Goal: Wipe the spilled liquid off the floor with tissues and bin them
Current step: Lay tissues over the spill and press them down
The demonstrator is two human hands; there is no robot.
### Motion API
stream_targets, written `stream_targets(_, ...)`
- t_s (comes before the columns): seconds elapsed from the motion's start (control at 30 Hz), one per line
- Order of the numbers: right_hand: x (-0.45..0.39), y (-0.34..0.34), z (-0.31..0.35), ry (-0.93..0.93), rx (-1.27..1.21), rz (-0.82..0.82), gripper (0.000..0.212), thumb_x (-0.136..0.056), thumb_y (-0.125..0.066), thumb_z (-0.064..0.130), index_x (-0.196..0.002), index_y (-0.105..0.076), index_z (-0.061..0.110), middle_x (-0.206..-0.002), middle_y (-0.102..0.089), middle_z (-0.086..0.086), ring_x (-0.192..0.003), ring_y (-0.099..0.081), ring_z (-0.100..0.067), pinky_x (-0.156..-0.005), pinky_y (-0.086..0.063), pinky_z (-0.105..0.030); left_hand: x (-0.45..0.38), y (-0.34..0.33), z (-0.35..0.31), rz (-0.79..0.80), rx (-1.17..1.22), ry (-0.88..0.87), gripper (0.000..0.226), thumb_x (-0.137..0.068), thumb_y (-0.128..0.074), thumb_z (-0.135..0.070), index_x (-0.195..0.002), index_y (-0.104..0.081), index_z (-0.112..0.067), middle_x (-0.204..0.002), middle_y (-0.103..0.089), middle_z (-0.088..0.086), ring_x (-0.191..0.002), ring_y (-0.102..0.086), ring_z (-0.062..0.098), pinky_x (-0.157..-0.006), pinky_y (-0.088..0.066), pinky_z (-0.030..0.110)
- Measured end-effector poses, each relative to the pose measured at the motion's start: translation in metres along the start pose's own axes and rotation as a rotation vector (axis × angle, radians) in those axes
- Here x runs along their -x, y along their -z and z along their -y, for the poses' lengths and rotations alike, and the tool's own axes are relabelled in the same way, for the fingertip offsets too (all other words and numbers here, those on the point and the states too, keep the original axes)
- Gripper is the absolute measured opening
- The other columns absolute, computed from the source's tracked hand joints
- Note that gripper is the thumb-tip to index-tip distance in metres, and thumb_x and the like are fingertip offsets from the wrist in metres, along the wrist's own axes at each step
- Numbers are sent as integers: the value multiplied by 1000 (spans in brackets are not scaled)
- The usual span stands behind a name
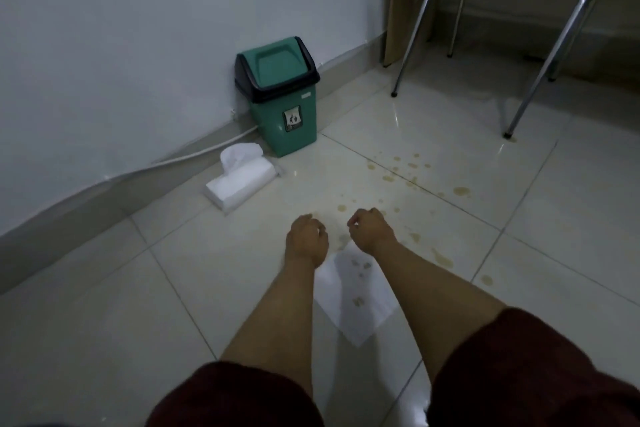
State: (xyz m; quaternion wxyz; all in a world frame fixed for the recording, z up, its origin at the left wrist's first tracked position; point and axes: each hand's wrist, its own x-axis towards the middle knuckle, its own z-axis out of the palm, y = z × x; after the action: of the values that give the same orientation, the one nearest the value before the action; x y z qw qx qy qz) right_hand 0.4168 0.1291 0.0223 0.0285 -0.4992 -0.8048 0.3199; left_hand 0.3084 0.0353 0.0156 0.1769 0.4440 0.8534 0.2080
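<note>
A white tissue [353, 302] lies spread on the tiled floor between my forearms, with several brown wet spots showing through it. My left hand [306, 239] and my right hand [370, 229] are just above its far edge, fingers curled shut and pinching that edge. Brown drops of spilled liquid [460, 191] are scattered over the tiles ahead and to the right of my hands. A white tissue pack [242, 180] with one tissue sticking up lies by the wall. The green bin [291, 107] with a black swing-lid rim stands beside it.
A white wall and grey skirting [104, 191] with a white cable run along the left. A blue chair with chrome legs [540, 80] stands at the back right, next to a wooden panel [405, 3]. My dark red shorts fill the bottom of the view.
</note>
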Motion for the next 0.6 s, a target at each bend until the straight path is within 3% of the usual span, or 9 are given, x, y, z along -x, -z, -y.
stream_targets(0.1, -18, 31, 53, 98, 32, 155, 32, -98, -43, 15, -122, -58, 0, -130, -55, -19, -119, -53, -31, -101, -44, -34, -19, 46, -17, -98, 3, 91, 30, -95, -45, -14, -115, -63, 0, -135, -52, 17, -128, -45, 30, -108, -35, 34)
stream_targets(0.2, -28, 67, 91, 197, 35, 165, 32, -97, -45, 16, -123, -59, 4, -130, -57, -15, -117, -55, -31, -100, -47, -38, -36, 91, -36, -190, 7, 152, 28, -93, -48, -14, -109, -66, 1, -121, -61, 17, -112, -56, 32, -97, -45, 37)
stream_targets(0.3, -33, 100, 107, 261, -25, 95, 30, -95, -47, 18, -117, -63, 6, -123, -59, -16, -108, -59, -32, -94, -51, -44, -52, 134, -53, -217, -48, 215, 31, -94, -45, -17, -111, -65, -1, -121, -62, 17, -112, -56, 33, -94, -44, 35)
stream_targets(0.47, -46, 131, 114, 322, -26, 49, 27, -93, -50, 17, -112, -64, 6, -117, -62, -16, -103, -60, -32, -92, -51, -40, -73, 190, -72, -137, -94, 280, 39, -97, -39, -21, -125, -54, 1, -132, -54, 20, -120, -51, 34, -97, -41, 36)
stream_targets(0.6, -57, 135, 125, 357, -57, 38, 27, -91, -48, 13, -111, -65, 6, -115, -63, -16, -101, -62, -32, -90, -53, -42, -92, 213, -68, -180, -102, 257, 34, -95, -42, -18, -117, -58, 2, -124, -59, 20, -111, -56, 34, -90, -44, 35)
